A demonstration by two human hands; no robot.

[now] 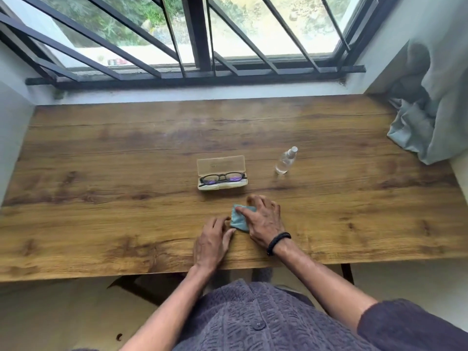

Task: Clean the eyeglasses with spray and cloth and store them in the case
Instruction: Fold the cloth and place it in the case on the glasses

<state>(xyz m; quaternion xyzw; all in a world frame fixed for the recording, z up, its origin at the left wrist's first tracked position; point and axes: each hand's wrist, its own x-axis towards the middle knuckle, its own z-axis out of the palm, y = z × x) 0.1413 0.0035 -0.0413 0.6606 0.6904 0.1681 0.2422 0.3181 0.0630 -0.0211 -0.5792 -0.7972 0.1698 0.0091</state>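
Observation:
Black-framed eyeglasses [222,178] lie in an open translucent case [221,163] at the middle of the wooden table [101,173]. A clear spray bottle [286,161] stands upright to the right of the case. A small folded blue cloth [238,220] lies flat on the table near the front edge. My right hand [263,224] rests on top of the cloth with spread fingers, pressing it down. My left hand [214,239] touches the cloth's left edge with its fingertips.
A grey-green curtain [425,117] bunches onto the table's far right corner. A barred window [197,46] runs along the back edge. White walls close in on the left and right sides.

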